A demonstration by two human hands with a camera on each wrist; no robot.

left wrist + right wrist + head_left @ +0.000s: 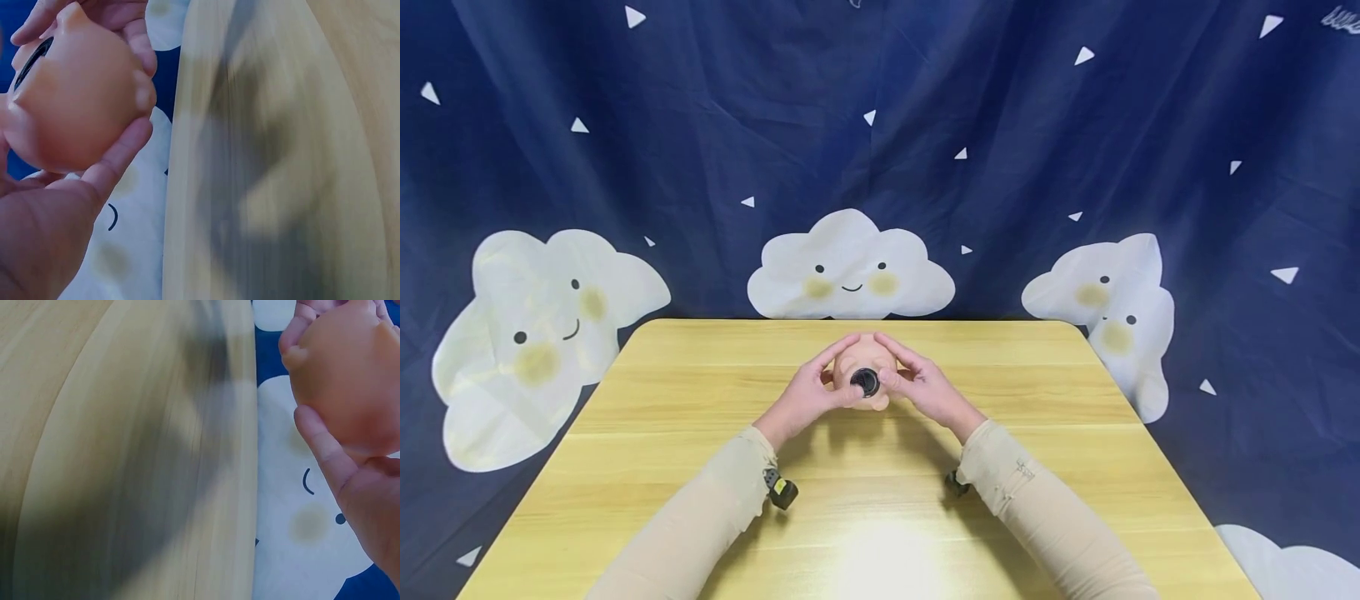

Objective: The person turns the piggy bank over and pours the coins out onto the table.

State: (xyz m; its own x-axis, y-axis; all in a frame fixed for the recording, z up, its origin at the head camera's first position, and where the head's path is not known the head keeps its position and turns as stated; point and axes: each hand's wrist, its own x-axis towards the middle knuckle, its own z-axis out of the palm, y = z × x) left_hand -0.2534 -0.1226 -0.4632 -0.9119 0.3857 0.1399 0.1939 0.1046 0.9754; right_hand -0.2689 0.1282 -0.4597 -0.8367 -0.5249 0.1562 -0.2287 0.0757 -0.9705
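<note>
A smooth, rounded, peach-coloured piggy bank [868, 353] with small stubby bumps is held between both hands above the far part of the table. Its round black plug [865, 382] faces the head camera. The left hand [803, 396] grips the left side, fingers over the top and thumb near the plug. On the other side, the right hand [931, 393] holds it in a similar way, thumb at the plug's right edge. In the left wrist view the piggy bank [87, 100] shows its side and the plug's black edge; the right wrist view shows the opposite side [350, 381].
A light wood-grain table [700, 467] with rounded far corners lies below the hands, and their shadows fall on it. Behind it hangs a dark blue curtain [775, 100] printed with smiling white clouds. A small black camera [782, 492] sits at the left wrist.
</note>
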